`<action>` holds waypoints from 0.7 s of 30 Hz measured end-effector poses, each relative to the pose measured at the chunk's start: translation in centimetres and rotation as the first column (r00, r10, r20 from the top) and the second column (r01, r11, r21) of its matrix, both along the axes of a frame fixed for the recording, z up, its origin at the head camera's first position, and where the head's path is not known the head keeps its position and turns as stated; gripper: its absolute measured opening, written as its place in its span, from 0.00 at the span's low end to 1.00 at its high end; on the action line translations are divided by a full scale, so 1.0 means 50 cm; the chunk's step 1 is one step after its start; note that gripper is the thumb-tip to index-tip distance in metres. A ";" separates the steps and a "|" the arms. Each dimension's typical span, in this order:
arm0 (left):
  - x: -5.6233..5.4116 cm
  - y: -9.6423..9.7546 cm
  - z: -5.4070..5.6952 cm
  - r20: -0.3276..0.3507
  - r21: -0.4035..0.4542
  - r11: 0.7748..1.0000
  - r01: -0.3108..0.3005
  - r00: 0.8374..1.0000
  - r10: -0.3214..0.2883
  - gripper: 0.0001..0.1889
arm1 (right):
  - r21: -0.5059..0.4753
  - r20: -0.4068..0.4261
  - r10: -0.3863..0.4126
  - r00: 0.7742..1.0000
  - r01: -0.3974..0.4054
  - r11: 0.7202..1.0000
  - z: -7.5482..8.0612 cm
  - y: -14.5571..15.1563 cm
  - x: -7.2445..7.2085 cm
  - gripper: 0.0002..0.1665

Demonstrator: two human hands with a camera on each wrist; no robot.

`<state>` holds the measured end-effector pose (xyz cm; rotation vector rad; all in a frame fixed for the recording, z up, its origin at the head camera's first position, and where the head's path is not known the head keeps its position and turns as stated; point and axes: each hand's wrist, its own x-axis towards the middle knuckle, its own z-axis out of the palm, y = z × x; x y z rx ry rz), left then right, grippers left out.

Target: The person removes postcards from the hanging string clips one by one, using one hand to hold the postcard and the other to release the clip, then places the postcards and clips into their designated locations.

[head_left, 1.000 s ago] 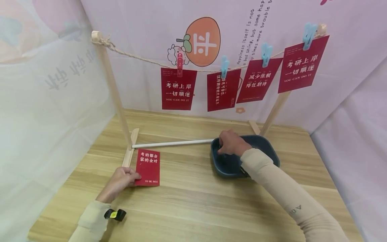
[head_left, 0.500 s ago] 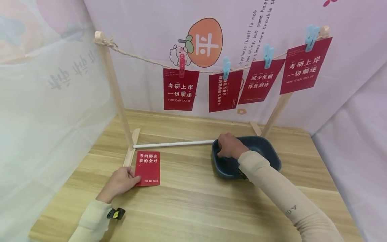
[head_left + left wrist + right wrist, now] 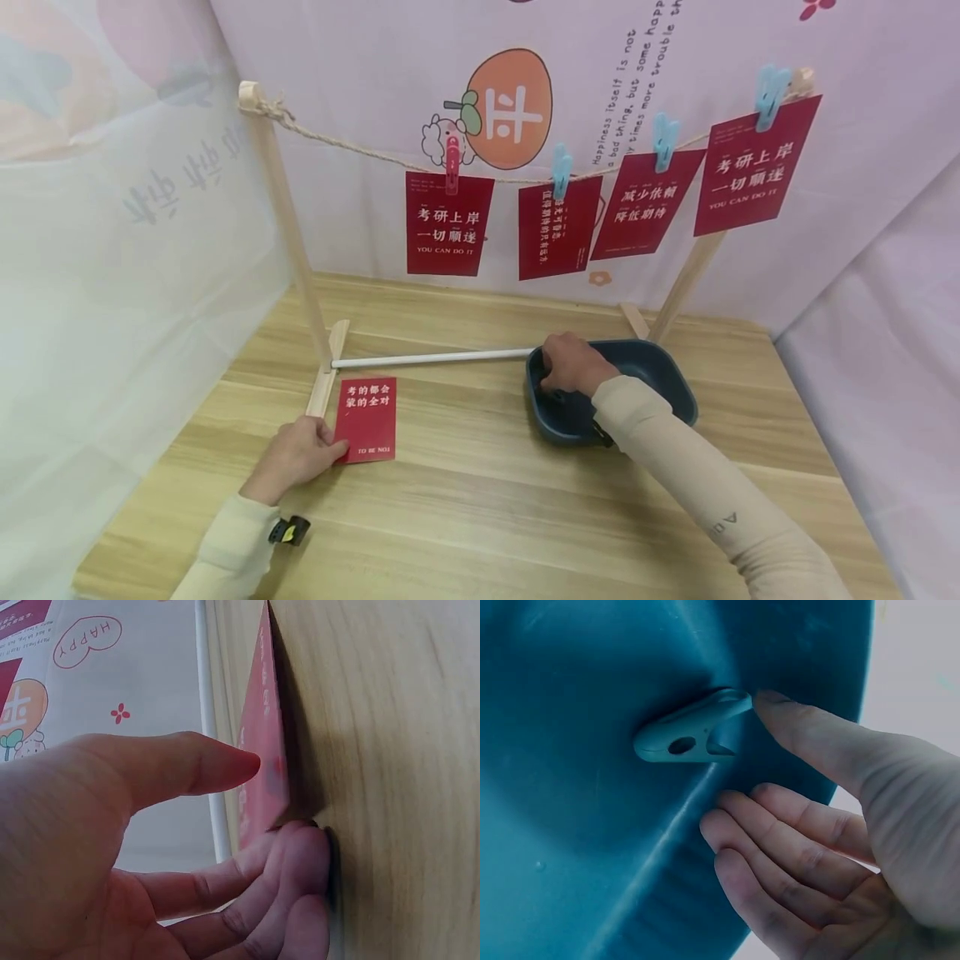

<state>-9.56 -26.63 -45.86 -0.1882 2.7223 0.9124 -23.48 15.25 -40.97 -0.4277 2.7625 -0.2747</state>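
At the table's left, my left hand [image 3: 297, 454] pinches the lower left corner of a red card [image 3: 367, 425] with white lettering. In the left wrist view the thumb lies on the face of the card [image 3: 264, 750], with the fingers bent at its lower edge. My right hand [image 3: 576, 364] reaches into a dark blue basin [image 3: 651, 357]. Inside it, the right wrist view shows a blue-green clothespin [image 3: 686, 735] lying against the wall. The thumb tip meets or nearly meets one end of the clothespin; the other fingers are spread below, apart from it.
Behind, a twine line [image 3: 352, 147] runs between two wooden posts [image 3: 288, 225]. Several red cards [image 3: 450, 225] hang from it, held by a red clothespin [image 3: 452, 165] and light blue clothespins [image 3: 562, 171]. A white rod [image 3: 435, 358] joins the stand's feet.
Both hands stay nearly in place, the left on the card and the right in the basin. The head view has shifted slightly.
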 end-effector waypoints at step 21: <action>-0.005 0.018 0.042 -0.086 0.009 0.999 0.038 0.996 -0.037 0.18 | -0.177 -0.035 -0.004 0.999 -0.002 0.984 0.051 0.020 0.024 0.13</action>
